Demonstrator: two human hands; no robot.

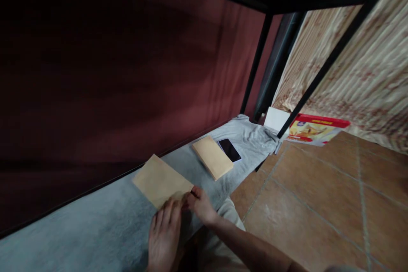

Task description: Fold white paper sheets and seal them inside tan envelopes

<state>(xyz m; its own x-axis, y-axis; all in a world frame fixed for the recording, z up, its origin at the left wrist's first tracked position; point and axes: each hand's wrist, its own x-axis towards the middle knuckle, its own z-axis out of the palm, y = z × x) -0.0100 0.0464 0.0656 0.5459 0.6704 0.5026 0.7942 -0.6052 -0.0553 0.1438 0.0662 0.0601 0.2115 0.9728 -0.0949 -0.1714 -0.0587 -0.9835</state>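
A flat tan piece of kraft paper [162, 180], perhaps an envelope, lies on the grey cloth in front of me. My left hand [165, 227] rests on its near edge with the fingers stretched out flat. At the paper's right corner, my right hand [201, 206] has its thumb and fingers closed in a pinch. Just beyond that hand lies a thicker stack of the same tan paper [213, 157]. The fingers partly hide the near edge of the paper.
A dark-screened phone [229, 150] lies beside the stack. Grey cloth [95, 221] covers the narrow shelf, with a dark red panel [159, 93] behind. Black frame posts [259, 63] stand at the right. A red-and-yellow box [315, 129] is beyond, above the tiled floor [306, 208].
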